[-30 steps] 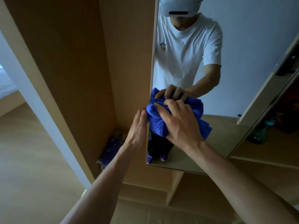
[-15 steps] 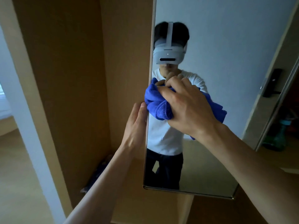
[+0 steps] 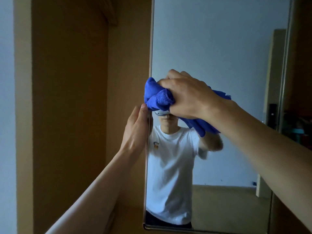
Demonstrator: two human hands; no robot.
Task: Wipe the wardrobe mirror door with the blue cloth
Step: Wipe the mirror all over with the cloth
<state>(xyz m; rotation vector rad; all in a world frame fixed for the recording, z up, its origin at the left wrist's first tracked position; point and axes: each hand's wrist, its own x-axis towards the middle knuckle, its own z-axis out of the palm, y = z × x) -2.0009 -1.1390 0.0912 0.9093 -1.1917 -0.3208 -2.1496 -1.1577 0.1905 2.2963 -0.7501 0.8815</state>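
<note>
Right hand: the right hand [image 3: 187,97] is bunched tight round the blue cloth [image 3: 157,97], fingers curled deep into the wad, back of the hand toward us, pressing it onto the glass.
Cloth: near the centre of the view, hard up against the left margin of the mirror door [image 3: 219,48], with a loose tail hanging out toward 4 o'clock under the wrist.
Left hand: at 7 o'clock from the cloth, the left hand [image 3: 136,130] lies along the door's left edge, fingers straight and close together. It holds nothing and seems to be bracing the door.
Mirror: a tall pane running out of view at 12 o'clock, with its bottom rail showing at 6 o'clock. It reflects the person's white T-shirt [image 3: 172,166].
Wardrobe: a brown wardrobe panel [image 3: 67,98] stands at 9 o'clock.
Progress: mid-wipe, I'd say. No streaks or wet marks show, so the glass doesn't reveal what's been covered. With the cloth at the left margin, the wide stretch toward 3 o'clock and the strip down at 6 o'clock may well remain.
</note>
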